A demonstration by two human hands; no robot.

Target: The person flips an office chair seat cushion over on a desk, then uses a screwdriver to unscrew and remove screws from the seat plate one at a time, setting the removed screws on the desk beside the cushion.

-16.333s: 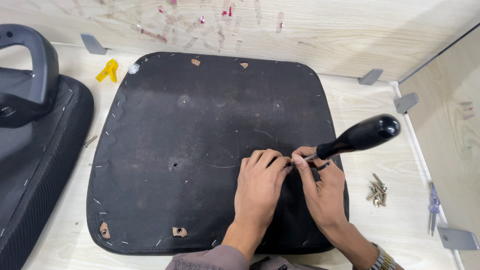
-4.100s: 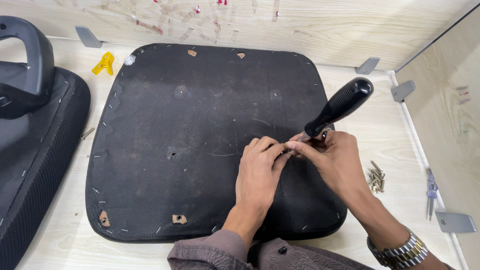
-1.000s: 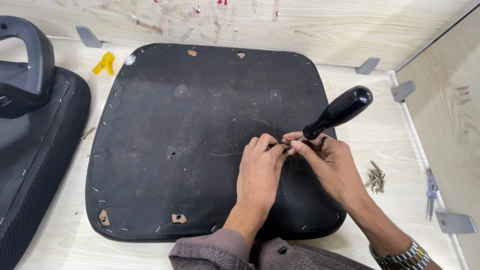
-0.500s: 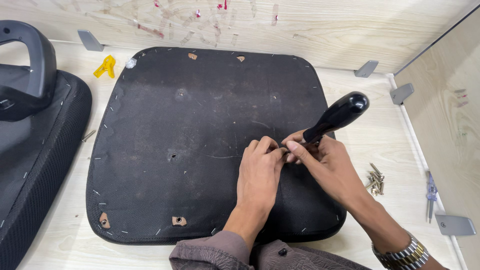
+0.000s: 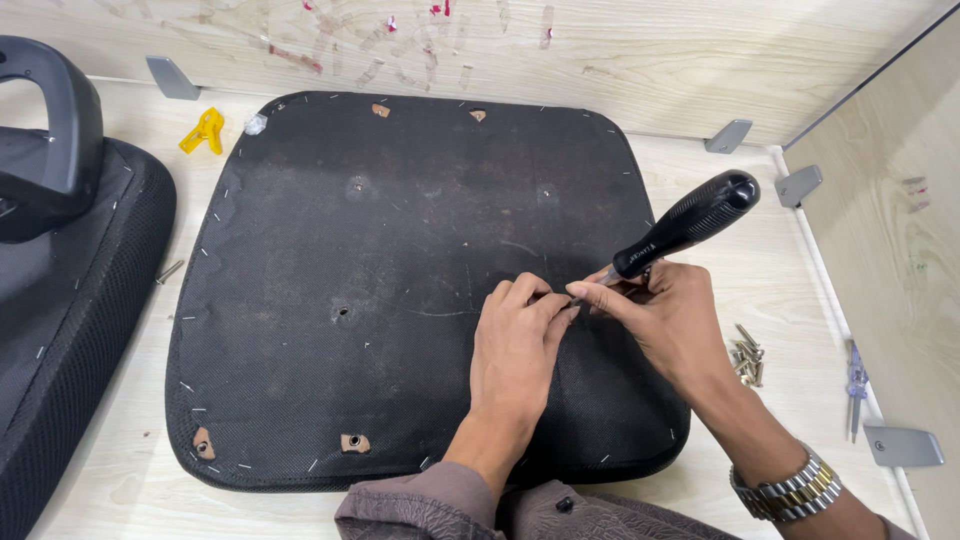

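Head view: my left hand [image 5: 515, 340] pinches the black seat base [image 5: 400, 290] fabric right of its middle, on the workbench [image 5: 760, 270]; my right hand [image 5: 665, 320] grips the screwdriver [image 5: 690, 225], tip at the fabric. Step looks like prying a staple; I judge next needs steady leverage, fingers clear

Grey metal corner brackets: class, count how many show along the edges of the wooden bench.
4. One bracket sits far left by the back wall, one at the far right of that wall, one on the right panel, one near right. Others may lie hidden.
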